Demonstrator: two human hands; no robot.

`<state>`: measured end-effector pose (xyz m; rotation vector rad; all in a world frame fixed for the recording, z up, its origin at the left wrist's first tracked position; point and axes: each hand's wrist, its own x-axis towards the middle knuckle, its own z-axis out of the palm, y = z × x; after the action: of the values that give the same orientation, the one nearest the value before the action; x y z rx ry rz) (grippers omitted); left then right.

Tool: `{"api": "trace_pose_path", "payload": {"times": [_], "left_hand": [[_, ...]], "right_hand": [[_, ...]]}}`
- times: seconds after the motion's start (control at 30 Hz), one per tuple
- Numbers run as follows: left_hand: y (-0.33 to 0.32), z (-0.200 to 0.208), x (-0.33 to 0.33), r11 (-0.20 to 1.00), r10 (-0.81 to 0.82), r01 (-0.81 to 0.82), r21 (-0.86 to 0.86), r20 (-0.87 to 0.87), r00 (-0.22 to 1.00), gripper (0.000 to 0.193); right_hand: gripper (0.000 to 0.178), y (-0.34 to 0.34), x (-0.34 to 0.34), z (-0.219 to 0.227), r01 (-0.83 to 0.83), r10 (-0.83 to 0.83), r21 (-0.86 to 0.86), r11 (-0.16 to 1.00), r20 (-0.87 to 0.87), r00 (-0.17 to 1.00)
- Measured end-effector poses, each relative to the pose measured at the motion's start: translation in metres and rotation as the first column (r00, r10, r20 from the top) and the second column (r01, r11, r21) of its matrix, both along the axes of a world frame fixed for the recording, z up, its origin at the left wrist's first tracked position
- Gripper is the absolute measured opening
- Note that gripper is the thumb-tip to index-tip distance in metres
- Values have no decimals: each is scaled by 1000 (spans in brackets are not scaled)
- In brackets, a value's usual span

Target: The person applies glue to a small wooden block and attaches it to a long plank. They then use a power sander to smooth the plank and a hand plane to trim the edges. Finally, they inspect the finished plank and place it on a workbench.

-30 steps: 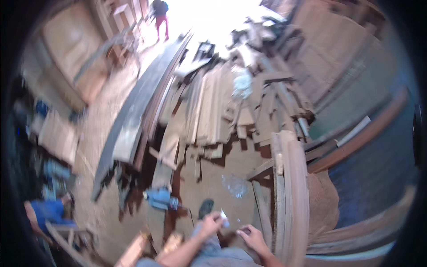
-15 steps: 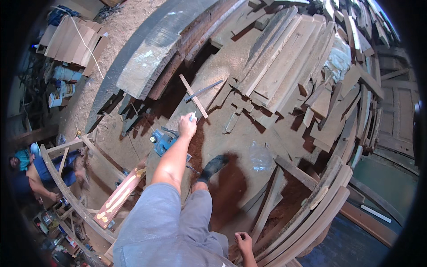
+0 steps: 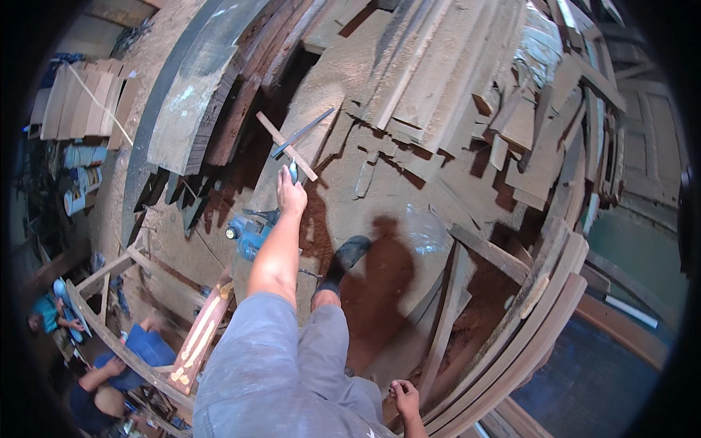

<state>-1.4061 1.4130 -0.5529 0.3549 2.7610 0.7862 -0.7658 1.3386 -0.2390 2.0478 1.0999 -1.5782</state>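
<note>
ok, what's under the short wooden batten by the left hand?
The short wooden batten lies across a thin grey metal strip on sawdust-covered planks. Whatever is beneath those planks is hidden. The left hand reaches just below.

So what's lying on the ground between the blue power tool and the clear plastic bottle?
In the head view, the person's dark shoe stands on sawdust-covered ground between the blue power tool and the clear plastic bottle.

Small object in the left hand [image 3: 290, 196] too small to identify; right hand [image 3: 405, 398] grip unclear
</note>
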Motion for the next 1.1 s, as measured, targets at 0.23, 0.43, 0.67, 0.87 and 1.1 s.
{"api": "trace_pose_path", "payload": {"times": [0.23,0.43,0.67,0.87,1.1], "left_hand": [[-77,137,156,794,-608,607,29,-7,794,69],[-76,376,304,-148,-344,925,349,859,-379,116],[-126,549,338,-141,-266,-93,986,-128,-955,90],[-161,440,425,-549,-404,833,64,853,-332,76],[-174,450,466,-628,-109,306,715,309,-945,66]], "right_hand": [[47,-103,20,76,55,-76,-126,990,-169,983],[47,-81,-57,171,265,-208,-1,964,-623,754],[47,-175,8,292,534,195,264,803,-964,183],[63,-282,85,175,672,-401,139,727,-710,580],[75,-394,72,164,724,-497,75,686,-678,541]]}}
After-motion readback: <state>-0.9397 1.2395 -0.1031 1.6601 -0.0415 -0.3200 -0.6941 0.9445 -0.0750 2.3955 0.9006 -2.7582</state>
